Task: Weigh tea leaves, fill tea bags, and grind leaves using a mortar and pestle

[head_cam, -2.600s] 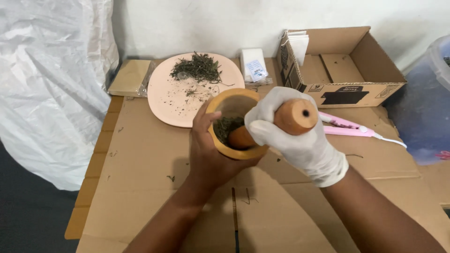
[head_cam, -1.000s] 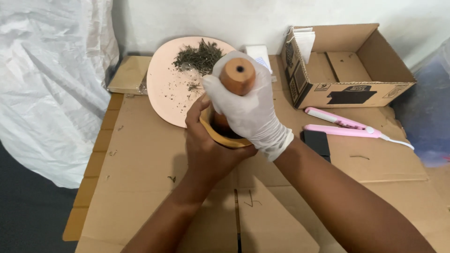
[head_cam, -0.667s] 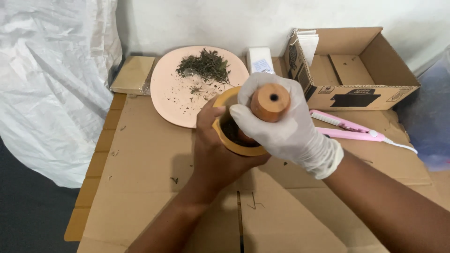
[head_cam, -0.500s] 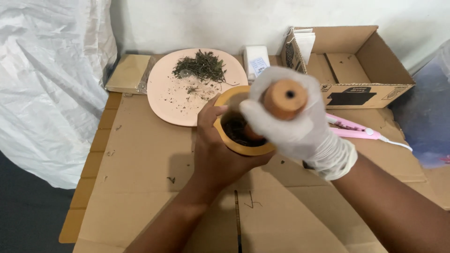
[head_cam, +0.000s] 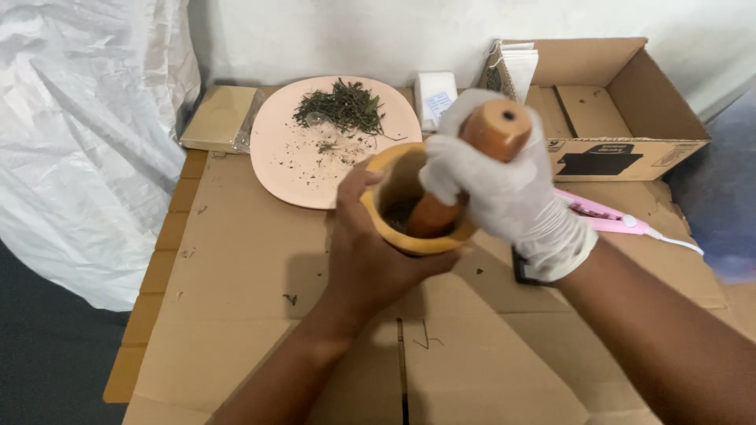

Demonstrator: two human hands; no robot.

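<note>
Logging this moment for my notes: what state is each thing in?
Yellow wooden mortar: upright, held by bare left hand.
Brown wooden pestle: tilted inside mortar, gripped by white-gloved right hand.
Pink round plate: holds dried herbs.
Brown cardboard box: open.

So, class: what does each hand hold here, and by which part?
The left hand cups the yellow bowl by its side and base. The gloved right hand grips the wooden pestle around its upper shaft.
</note>
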